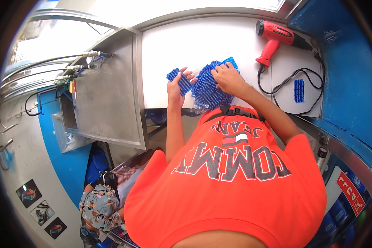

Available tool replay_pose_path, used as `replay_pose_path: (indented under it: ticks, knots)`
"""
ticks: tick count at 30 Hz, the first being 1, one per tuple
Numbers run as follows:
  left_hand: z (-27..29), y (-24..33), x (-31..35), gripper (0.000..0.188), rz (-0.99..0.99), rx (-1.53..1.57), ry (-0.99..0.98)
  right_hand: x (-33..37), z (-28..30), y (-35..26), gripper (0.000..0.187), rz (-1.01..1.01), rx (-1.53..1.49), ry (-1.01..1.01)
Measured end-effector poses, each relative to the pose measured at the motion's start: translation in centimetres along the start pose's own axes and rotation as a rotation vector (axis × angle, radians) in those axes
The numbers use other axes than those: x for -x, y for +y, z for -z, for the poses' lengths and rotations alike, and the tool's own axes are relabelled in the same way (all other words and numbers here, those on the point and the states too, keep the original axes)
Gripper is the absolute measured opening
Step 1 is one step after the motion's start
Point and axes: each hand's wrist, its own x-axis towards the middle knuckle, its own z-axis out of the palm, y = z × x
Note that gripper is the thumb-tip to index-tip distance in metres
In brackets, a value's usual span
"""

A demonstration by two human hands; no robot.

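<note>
My left hand point(177, 87) holds a small stack of blue printed plastic strips point(184, 85), thumb across the front and fingers behind. Just to the right, a heap of the same blue strips point(211, 89) lies in a crumpled clear plastic bag point(202, 108) at the table's near edge. Over the heap's upper right, my right hand point(229, 79) is bent down with its fingers closed on strips there; its fingertips are partly hidden. A lighter blue piece point(232, 62) sticks out beyond the knuckles.
On the white table point(165, 45), a red heat gun point(273, 39) lies at the far right, its black cable point(279, 87) looping around a single blue strip point(299, 91). A metal panel point(107, 87) with hoses stands left. A blue wall point(347, 74) borders the right. Another person point(101, 206) is at lower left.
</note>
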Motion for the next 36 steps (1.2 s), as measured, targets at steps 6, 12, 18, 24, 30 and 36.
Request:
replay_pose_path:
  ticks: [6, 12, 18, 24, 30, 36]
  knots:
    - [0.1, -0.4, 0.2, 0.047, 0.063, -0.059, -0.054, -0.7, 0.3, 1.4, 0.035, -0.073, -0.317, -0.018]
    - [-1.7, -1.1, -0.1, 0.051, 0.118, -0.072, -0.137, -2.2, 3.8, 3.1, 0.028, -0.275, -0.986, -0.13]
    - [-4.3, 0.3, 0.7, 0.072, 0.311, -0.111, -0.172, -2.7, 5.9, 2.3, 0.032, -0.092, -1.119, -0.176]
    - [-4.5, -0.4, 0.9, 0.083, 0.5, -0.097, -0.443, -2.9, 6.3, -1.1, 0.044, 0.059, -0.545, -0.275]
    - [-2.2, -2.7, 0.2, 0.082, 0.462, -0.222, -0.142, -2.0, 4.3, -4.5, 0.053, 0.527, -0.239, -0.079]
    - [-0.5, -2.8, 1.0, 0.083, 0.384, 0.14, -0.286, -1.6, 4.8, -3.1, 0.037, 0.267, -0.473, 0.38]
